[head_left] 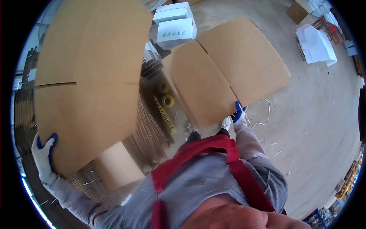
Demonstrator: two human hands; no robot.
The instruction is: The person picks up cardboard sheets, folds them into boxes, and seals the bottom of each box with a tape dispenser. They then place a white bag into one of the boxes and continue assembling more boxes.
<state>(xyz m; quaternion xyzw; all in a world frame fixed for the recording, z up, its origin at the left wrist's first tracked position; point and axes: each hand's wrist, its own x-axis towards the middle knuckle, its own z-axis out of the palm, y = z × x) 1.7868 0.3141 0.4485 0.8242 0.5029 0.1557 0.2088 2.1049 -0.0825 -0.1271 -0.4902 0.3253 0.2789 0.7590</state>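
My left hand [44, 156], in a white glove with blue on the fingers, grips the lower left edge of a large brown cardboard sheet [89, 57]. That sheet stands tall on the left and is slightly blurred; a slot cuts into its left side. My right hand [240, 113], gloved the same way, pinches the near edge of a flattened cardboard box [232, 65]. Its thumb lies on top, by a slot at the fold, and the other fingers are partly hidden beneath. Below the left sheet is another piece of cardboard [118, 164].
Stacked flattened cardboard [150, 131] stands between the two pieces, and more stacks [24, 110] line the left. Beside them lie a yellow tape roll [167, 101] and a yellow perforated strip [164, 114]. White boxes [175, 32] stand ahead. White strips [268, 108] litter the floor at right.
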